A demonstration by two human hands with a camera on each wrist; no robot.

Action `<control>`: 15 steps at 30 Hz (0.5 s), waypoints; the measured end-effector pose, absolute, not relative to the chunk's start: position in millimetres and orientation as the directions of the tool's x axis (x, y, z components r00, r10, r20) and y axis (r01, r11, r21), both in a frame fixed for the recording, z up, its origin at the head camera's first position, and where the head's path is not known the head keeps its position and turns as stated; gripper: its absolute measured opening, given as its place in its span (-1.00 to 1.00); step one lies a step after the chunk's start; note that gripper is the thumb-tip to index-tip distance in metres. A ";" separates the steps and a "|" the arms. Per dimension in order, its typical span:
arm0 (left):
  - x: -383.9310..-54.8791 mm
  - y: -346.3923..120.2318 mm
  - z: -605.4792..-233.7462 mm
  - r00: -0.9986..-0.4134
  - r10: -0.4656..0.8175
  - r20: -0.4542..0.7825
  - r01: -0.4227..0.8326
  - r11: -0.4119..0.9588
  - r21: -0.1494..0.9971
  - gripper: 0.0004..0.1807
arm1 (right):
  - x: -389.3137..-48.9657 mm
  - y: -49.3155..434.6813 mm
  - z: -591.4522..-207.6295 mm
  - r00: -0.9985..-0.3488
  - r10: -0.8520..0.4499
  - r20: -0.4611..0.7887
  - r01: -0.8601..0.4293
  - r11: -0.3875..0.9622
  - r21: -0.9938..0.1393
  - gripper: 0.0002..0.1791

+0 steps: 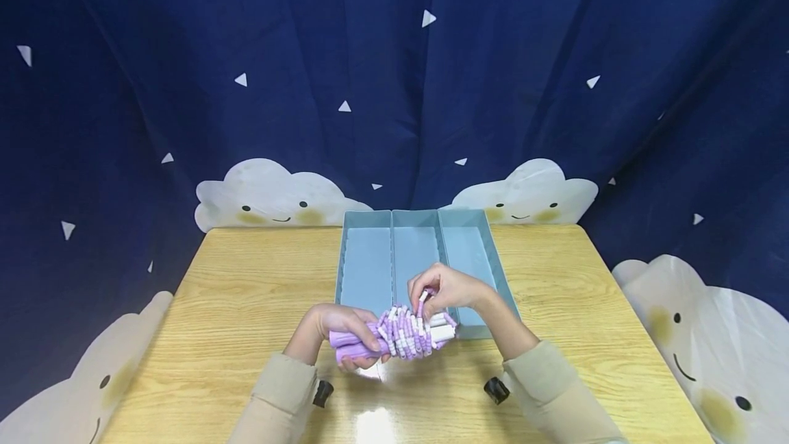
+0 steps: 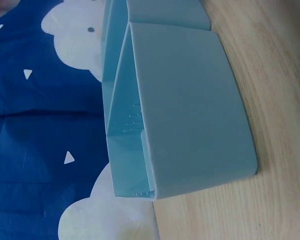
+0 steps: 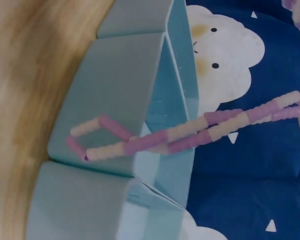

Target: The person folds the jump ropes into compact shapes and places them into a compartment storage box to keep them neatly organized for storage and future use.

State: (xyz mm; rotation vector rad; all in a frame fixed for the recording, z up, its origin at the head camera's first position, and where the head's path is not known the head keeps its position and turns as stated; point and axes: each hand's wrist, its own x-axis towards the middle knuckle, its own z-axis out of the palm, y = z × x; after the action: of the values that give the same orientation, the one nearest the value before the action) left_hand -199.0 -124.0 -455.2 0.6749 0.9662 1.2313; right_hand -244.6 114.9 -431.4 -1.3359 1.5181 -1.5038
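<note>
A beaded jump rope (image 1: pixel 403 334) in purple and white is wound into a bundle around its purple handles (image 1: pixel 342 339). My left hand (image 1: pixel 351 326) grips those handles, its thumb lying along the top. From the upper right, my right hand (image 1: pixel 450 288) pinches a strand of the rope with thumb and forefinger. The right wrist view shows a doubled length of beads (image 3: pixel 190 132) trailing from the fingers and ending in a loose loop. White ends poke out at the bundle's right. Only a sliver of the left hand (image 2: pixel 0 7) enters the left wrist view.
Just beyond my hands, a light blue bin (image 1: pixel 368 259) with three long compartments stands on the wooden table (image 1: pixel 246 293). Behind the table hangs a dark blue curtain (image 1: pixel 370 53) with clouds and triangles. Two small black objects (image 1: pixel 496 390) appear near my forearms.
</note>
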 end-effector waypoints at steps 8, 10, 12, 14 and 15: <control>-198.2 -122.4 -454.1 0.057 0.979 -0.198 -0.469 0.201 0.860 -0.82 | -243.6 114.0 -451.9 -0.346 -0.907 0.241 -0.104 -0.219 -0.970 -0.69; -198.0 -122.0 -454.7 0.056 0.981 -0.186 -0.469 0.190 0.862 -0.80 | -242.6 113.7 -456.6 -0.373 -0.896 0.240 -0.093 -0.221 -0.971 -0.79; -197.7 -121.7 -454.8 0.051 0.983 -0.176 -0.467 0.179 0.866 -0.80 | -241.6 112.9 -460.3 -0.396 -0.883 0.252 -0.087 -0.237 -0.968 -0.86; -197.3 -121.5 -454.3 0.038 0.985 -0.166 -0.472 0.164 0.866 -0.79 | -240.3 111.4 -463.2 -0.414 -0.867 0.278 -0.076 -0.271 -0.959 -0.89; -197.0 -121.4 -453.8 0.029 0.986 -0.162 -0.475 0.157 0.866 -0.78 | -239.5 110.7 -464.6 -0.421 -0.858 0.293 -0.063 -0.295 -0.953 -0.91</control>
State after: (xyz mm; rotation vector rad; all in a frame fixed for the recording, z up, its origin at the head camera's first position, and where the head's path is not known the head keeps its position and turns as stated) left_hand -197.0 -121.4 -453.8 0.7203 0.9212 1.2916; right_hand -239.5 110.7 -464.6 -1.1912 1.3655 -1.7763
